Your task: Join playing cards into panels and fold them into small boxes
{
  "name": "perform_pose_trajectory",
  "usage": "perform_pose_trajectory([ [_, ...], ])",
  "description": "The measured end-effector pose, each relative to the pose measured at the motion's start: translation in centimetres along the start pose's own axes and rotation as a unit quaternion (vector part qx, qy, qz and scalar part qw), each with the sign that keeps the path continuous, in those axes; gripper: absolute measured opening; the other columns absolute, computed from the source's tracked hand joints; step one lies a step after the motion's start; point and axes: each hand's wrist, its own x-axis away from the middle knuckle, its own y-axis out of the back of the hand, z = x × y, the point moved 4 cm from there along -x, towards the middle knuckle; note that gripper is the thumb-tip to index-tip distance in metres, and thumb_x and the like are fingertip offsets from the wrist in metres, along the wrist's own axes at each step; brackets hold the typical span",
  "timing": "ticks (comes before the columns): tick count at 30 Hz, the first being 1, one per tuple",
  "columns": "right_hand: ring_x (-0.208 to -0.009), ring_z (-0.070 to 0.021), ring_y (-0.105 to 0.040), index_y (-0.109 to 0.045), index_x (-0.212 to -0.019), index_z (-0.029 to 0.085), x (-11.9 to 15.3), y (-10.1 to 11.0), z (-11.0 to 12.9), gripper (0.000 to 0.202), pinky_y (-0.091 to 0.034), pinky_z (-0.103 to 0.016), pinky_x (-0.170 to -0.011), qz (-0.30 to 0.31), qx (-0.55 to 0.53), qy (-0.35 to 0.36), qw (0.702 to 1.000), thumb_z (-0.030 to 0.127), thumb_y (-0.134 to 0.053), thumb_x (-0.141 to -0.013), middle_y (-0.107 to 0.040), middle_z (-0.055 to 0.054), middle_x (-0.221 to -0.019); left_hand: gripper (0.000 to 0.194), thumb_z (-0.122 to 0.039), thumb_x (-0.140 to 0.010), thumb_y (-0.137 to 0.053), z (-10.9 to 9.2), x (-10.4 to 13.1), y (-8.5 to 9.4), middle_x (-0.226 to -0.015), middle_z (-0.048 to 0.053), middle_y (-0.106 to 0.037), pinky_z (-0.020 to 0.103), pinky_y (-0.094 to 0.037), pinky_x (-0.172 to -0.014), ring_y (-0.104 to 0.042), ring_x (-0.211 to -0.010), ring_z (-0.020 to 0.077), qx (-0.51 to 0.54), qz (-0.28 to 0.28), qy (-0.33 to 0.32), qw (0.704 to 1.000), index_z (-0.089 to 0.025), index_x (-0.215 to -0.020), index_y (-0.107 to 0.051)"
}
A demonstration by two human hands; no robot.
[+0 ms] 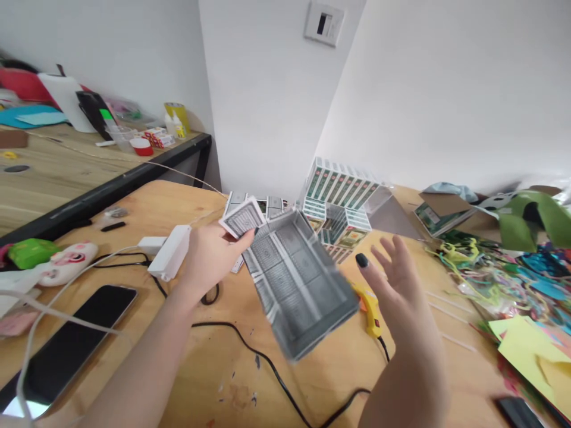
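Observation:
My left hand (214, 252) grips the upper left corner of a shallow open tray (303, 279) made of grey-patterned playing cards. Its thumb lies over a white-edged playing card (243, 219) at that corner; whether this card is joined to the tray I cannot tell. The tray hangs tilted above the wooden table, its inside facing me. To the right of the tray my right hand (395, 273) is raised, fingers apart, holding nothing. Behind the tray stand a row of green-and-white card boxes (341, 184) and more stacked boxes (352, 229).
A yellow glue gun (372, 309) lies by my right hand, its black cord crossing the wooden table (241, 368). On the left are a phone (75, 345), a white adapter (172, 252) and cables. Coloured craft scraps (482, 273) and yellow paper (530, 356) cover the right side.

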Motion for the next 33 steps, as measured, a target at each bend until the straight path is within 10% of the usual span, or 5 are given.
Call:
perform_pose_trajectory([
  [6, -0.105, -0.0237, -0.065, -0.065, -0.091, 0.024, 0.6, -2.5, 1.4, 0.013, -0.046, -0.046, -0.1, 0.081, 0.075, 0.123, 0.986, 0.031, -0.064, -0.081, -0.071, -0.006, -0.105, 0.015, -0.029, -0.081, -0.06, 0.8, 0.8, -5.1, -0.071, 0.003, -0.072, 0.027, -0.044, -0.06, -0.065, -0.064, 0.0187, -0.045, 0.224, -0.093, 0.969, -0.018, -0.076, -0.069],
  [9, -0.102, -0.0227, -0.066, -0.064, -0.094, 0.023, 0.7, -6.0, 0.5, 0.016, -0.048, -0.043, -0.096, 0.164, 0.161, 0.102, 0.968, 0.02, -0.058, -0.08, -0.072, -0.004, -0.1, 0.012, -0.027, -0.081, -0.061, 1.8, 1.5, -8.0, -0.078, 0.003, -0.073, 0.026, -0.045, -0.059, -0.067, -0.069, 0.0194, -0.004, 0.275, -0.079, 0.958, -0.018, -0.086, -0.067],
  [14, -0.102, -0.0239, -0.067, -0.056, -0.12, 0.018, -0.1, -10.0, -3.7, 0.044, -0.05, -0.04, -0.09, 0.161, 0.204, 0.038, 0.965, 0.011, -0.057, -0.076, -0.072, -0.01, -0.104, 0.024, -0.023, -0.079, -0.061, 3.2, 2.0, -10.1, -0.088, 0.004, -0.074, 0.027, -0.047, -0.064, -0.069, -0.079, 0.0219, 0.02, 0.296, -0.077, 0.952, -0.021, -0.103, -0.064],
  [21, -0.077, -0.0197, -0.07, -0.063, -0.082, 0.022, -0.1, -12.0, -6.9, 0.008, -0.051, -0.029, -0.072, 0.146, 0.191, 0.018, 0.971, 0.022, -0.054, -0.081, -0.074, -0.004, -0.08, 0.037, -0.022, -0.078, -0.063, 4.7, 2.6, -10.9, -0.097, 0.011, -0.073, 0.035, -0.05, -0.072, -0.069, -0.089, 0.029, 0.015, 0.293, -0.057, 0.954, -0.018, -0.114, -0.058],
  [33, -0.071, -0.0197, -0.066, -0.057, -0.075, 0.023, 0.3, -12.8, -8.0, 0.012, -0.043, -0.025, -0.066, 0.152, 0.235, 0.043, 0.959, 0.025, -0.048, -0.083, -0.071, -0.002, -0.073, 0.035, -0.016, -0.074, -0.068, 5.6, 4.2, -10.0, -0.085, 0.006, -0.072, 0.031, -0.053, -0.073, -0.071, -0.079, 0.0223, 0.041, 0.227, 0.03, 0.973, -0.018, -0.107, -0.056],
])
